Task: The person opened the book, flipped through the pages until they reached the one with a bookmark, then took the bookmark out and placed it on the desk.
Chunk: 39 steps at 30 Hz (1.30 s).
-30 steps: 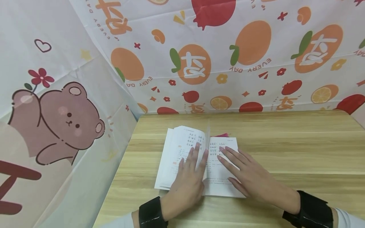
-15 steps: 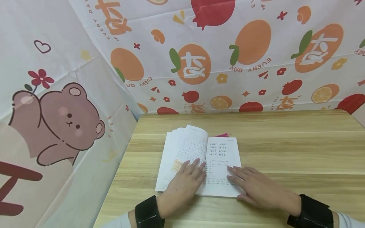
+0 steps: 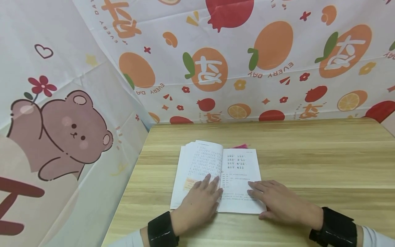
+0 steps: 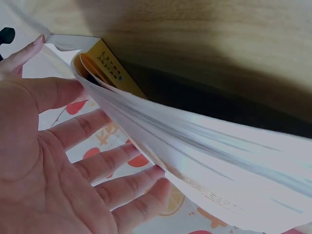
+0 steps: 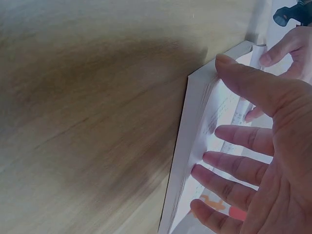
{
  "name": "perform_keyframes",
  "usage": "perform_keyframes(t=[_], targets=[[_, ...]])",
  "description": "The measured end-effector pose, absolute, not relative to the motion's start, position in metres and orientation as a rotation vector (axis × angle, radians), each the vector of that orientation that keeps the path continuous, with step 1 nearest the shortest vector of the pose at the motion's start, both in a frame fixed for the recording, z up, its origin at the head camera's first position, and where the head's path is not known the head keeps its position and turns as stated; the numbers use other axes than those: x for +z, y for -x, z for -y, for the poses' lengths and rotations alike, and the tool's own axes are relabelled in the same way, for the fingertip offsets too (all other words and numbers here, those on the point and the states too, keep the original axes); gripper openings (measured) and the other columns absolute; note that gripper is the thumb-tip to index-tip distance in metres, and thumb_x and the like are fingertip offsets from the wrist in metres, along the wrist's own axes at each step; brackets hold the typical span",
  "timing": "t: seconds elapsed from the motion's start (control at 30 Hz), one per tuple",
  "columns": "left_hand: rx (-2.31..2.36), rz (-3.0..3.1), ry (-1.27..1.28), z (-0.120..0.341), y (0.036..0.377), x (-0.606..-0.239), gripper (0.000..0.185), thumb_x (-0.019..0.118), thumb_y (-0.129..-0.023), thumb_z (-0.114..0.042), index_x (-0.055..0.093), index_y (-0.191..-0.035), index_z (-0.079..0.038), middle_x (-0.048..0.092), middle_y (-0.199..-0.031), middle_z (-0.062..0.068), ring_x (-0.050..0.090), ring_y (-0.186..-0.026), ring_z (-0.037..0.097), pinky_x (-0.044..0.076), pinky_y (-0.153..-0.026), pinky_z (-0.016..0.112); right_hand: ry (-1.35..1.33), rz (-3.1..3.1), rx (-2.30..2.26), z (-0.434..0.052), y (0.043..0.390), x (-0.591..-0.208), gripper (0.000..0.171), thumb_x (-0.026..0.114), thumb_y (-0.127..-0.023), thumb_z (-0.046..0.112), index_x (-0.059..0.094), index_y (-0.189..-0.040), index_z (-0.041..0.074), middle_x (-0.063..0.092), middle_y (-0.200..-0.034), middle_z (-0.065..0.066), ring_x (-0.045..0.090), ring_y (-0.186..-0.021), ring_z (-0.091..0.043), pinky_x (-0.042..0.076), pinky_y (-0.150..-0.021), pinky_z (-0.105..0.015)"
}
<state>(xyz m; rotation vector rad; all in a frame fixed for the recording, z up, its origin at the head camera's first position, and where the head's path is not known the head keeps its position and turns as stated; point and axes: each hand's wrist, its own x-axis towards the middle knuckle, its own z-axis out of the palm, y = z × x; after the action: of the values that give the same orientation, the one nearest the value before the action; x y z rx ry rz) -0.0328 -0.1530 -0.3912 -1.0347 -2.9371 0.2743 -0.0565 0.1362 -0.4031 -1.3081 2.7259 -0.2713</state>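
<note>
An open book (image 3: 216, 175) lies flat on the wooden bench (image 3: 308, 157), near its left half, pages of small print facing up. The left hand (image 3: 199, 202) rests flat with straight fingers on the lower left page, beside the spine; the right hand (image 3: 277, 202) lies flat, fingers extended, on the lower right page and its corner. Neither grips anything. The book looks light and floppy: thin paper pages that bow and fan, likely to spring up unless pressed. A single leaf is best lifted at its free outer corner. A fruit-patterned cloth (image 3: 247, 61) hangs behind the bench.
</note>
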Motion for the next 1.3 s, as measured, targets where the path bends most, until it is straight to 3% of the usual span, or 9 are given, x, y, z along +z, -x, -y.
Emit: perform_keyframes(t=[0.37,0.6,0.77,0.9,1.07,1.17,1.3], targets=[[0.249,3.014,1.016,0.155,0.034,-0.393,0.054,0.053,-0.099,-0.047,0.053,-0.145,-0.018,0.033,-0.161,0.015,0.034,-0.146,0.04,0.046,-0.103,0.055,1.327,-2.677,-0.308,-0.135,0.063,-0.399,0.066,0.077,-0.081,0.05,0.064,-0.134,0.013,0.058,-0.143,-0.012,0.058,-0.127,-0.032,0.051,-0.096,-0.054],[0.24,3.014,1.096,0.154,0.037,-0.397,0.062,0.048,-0.102,-0.046,0.046,-0.149,-0.006,0.023,-0.165,0.013,0.019,-0.153,0.034,0.033,-0.115,0.057,1.375,-2.687,-0.294,-0.135,0.065,-0.399,0.056,0.08,-0.083,0.039,0.066,-0.131,0.014,0.06,-0.14,-0.013,0.061,-0.124,-0.031,0.053,-0.095,-0.051],[0.241,3.009,1.139,0.151,0.04,-0.4,0.06,0.049,-0.102,-0.042,0.048,-0.148,-0.004,0.035,-0.161,0.009,0.022,-0.153,0.03,0.034,-0.111,0.062,1.375,-2.682,-0.255,-0.132,0.061,-0.398,0.048,0.078,-0.085,0.024,0.067,-0.131,0.014,0.06,-0.14,-0.013,0.06,-0.125,-0.032,0.051,-0.098,-0.05],[0.246,3.007,1.136,0.149,0.04,-0.4,0.069,0.047,-0.1,-0.054,0.048,-0.147,-0.003,0.041,-0.158,0.009,0.025,-0.152,0.027,0.034,-0.111,0.063,1.363,-2.696,-0.221,-0.13,0.058,-0.395,0.046,0.075,-0.086,0.014,0.066,-0.131,0.013,0.06,-0.141,-0.012,0.059,-0.126,-0.033,0.049,-0.101,-0.052],[0.189,3.049,1.112,0.145,0.039,-0.4,0.088,0.045,-0.094,-0.07,0.045,-0.15,-0.002,0.038,-0.159,0.012,0.022,-0.153,0.028,0.029,-0.113,0.065,1.436,-2.739,-0.178,-0.127,0.057,-0.395,0.037,0.068,-0.092,0.016,0.067,-0.129,0.011,0.063,-0.137,-0.01,0.06,-0.125,-0.028,0.047,-0.103,-0.049],[0.211,3.038,1.114,0.143,0.038,-0.403,0.091,0.045,-0.093,-0.072,0.044,-0.15,-0.002,0.038,-0.159,0.013,0.021,-0.153,0.03,0.029,-0.112,0.065,1.51,-2.782,-0.145,-0.124,0.057,-0.392,0.037,0.066,-0.094,0.018,0.067,-0.13,0.011,0.064,-0.137,-0.007,0.06,-0.125,-0.025,0.045,-0.105,-0.049],[0.254,2.988,1.111,0.141,0.037,-0.406,0.087,0.045,-0.094,-0.069,0.045,-0.148,-0.002,0.041,-0.157,0.014,0.023,-0.152,0.032,0.03,-0.112,0.064,1.682,-2.881,-0.158,-0.119,0.055,-0.388,0.046,0.071,-0.089,0.017,0.064,-0.134,0.013,0.061,-0.14,-0.005,0.058,-0.128,-0.023,0.041,-0.109,-0.049]])
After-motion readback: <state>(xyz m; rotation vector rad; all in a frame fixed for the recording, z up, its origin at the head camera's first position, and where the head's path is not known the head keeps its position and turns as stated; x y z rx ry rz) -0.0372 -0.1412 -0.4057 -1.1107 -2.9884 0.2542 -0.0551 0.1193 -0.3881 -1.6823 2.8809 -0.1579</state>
